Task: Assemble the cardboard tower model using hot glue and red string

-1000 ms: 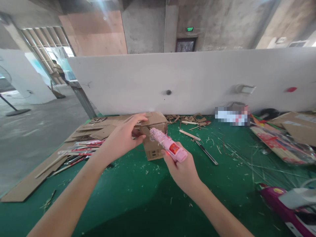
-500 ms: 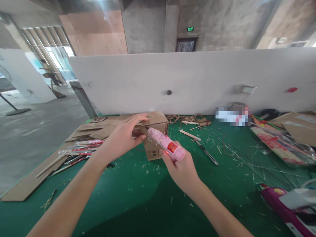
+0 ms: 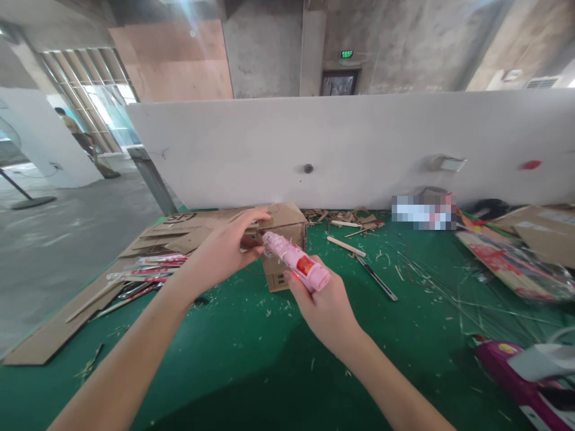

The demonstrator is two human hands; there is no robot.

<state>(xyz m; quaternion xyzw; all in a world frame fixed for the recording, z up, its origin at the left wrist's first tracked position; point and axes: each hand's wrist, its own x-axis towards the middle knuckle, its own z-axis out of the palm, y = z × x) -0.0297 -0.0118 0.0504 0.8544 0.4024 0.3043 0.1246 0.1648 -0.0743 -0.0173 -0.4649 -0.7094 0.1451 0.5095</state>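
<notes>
1. Left hand point(image 3: 222, 251) is bracing the cardboard box point(image 3: 287, 215) on the green table point(image 3: 224, 335), fingers curving half-open.
2. Right hand point(image 3: 330, 308) is gripping the pink glue gun point(image 3: 291, 256) snugly!
3. Box is looking light, stiff, crushable; edges are inviting gentle holding.

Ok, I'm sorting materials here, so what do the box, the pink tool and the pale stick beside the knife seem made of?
Box: matt cardboard, judging by its brown faces and rough edges.
Pink tool: probably hard plastic; its rear looks smooth and slightly glossy, though pale bits clutter the front.
Pale stick: likely bare wood, from its matt, light tan colour; no grain is readable.
</notes>
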